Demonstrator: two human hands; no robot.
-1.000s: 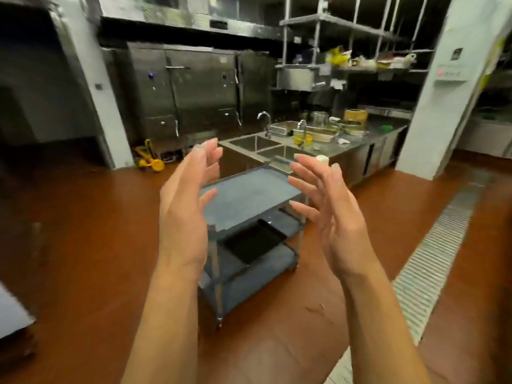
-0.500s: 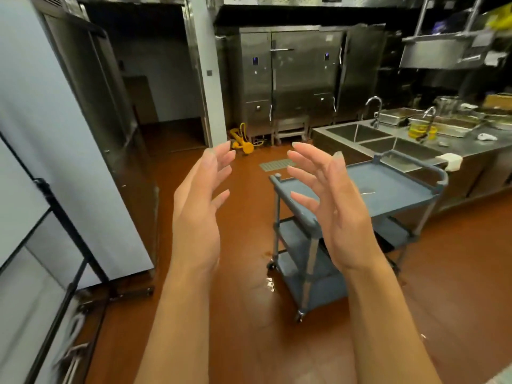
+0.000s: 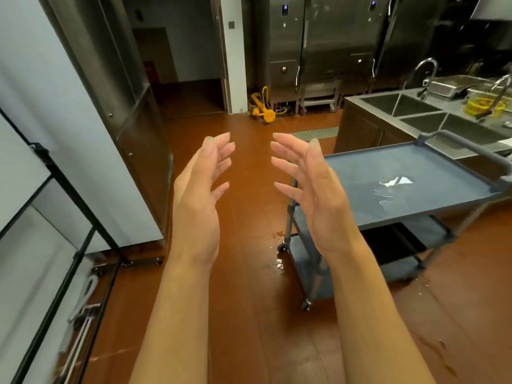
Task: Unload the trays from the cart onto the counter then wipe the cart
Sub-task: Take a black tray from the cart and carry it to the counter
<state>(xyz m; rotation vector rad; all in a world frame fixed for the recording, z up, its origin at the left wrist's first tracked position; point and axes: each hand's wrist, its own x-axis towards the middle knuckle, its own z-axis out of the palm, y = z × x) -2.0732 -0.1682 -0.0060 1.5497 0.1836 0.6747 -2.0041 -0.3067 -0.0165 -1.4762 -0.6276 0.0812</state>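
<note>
A grey three-shelf cart (image 3: 432, 206) stands on the right, in front of the steel sink counter (image 3: 454, 106). Its top shelf holds only a wet patch (image 3: 394, 184). A black tray (image 3: 390, 242) lies on the middle shelf, partly hidden by the top shelf. My left hand (image 3: 199, 195) and my right hand (image 3: 315, 195) are raised in front of me with palms facing each other, fingers spread and nothing in them. The right hand overlaps the cart's near left corner in view, touching nothing.
Steel trays (image 3: 454, 84) and a yellow basket (image 3: 483, 105) sit on the counter behind the sinks. A tall steel cabinet (image 3: 116, 106) and a black-framed rack (image 3: 69, 245) stand on the left. Water spots (image 3: 278, 261) lie on the red floor. A yellow hose reel (image 3: 263, 112) sits by the back wall.
The view has swung left and slightly down, so the cart now sits further right and the cabinet and rack fill the left. Both hands stay raised and empty.
</note>
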